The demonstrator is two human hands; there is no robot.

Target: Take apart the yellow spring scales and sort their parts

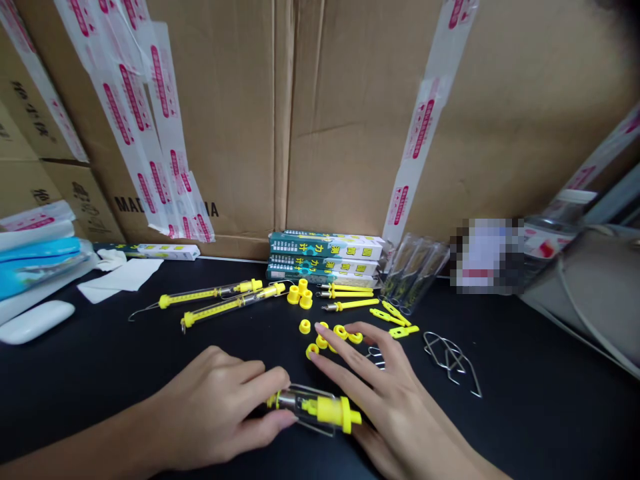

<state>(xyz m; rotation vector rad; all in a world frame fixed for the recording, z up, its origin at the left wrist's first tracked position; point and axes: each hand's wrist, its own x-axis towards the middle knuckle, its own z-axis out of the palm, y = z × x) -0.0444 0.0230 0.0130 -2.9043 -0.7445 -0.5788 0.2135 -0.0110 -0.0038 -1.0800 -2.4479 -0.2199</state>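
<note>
A clear-tubed spring scale [324,408] with yellow end parts lies slanted in my left hand [227,400], held between thumb and fingers. Bent metal wire runs along its tube, and my fingers cover its left end. My right hand [387,387] hovers over the yellow caps [340,332], fingers spread, the index and middle fingertips close to them. I cannot tell whether those fingertips touch a cap. Part of this hand passes behind the scale's yellow tip. Two more spring scales [235,303] lie farther back, each with a clear tube and yellow ends.
Behind the caps are yellow rods with springs [350,305], flat yellow pieces [393,317] and stacked boxes [325,260]. Clear tubes [415,273] and wire hooks [453,360] lie to the right, near a bottle [550,233]. A white mouse [37,322] sits left; cardboard boxes [350,133] wall the back.
</note>
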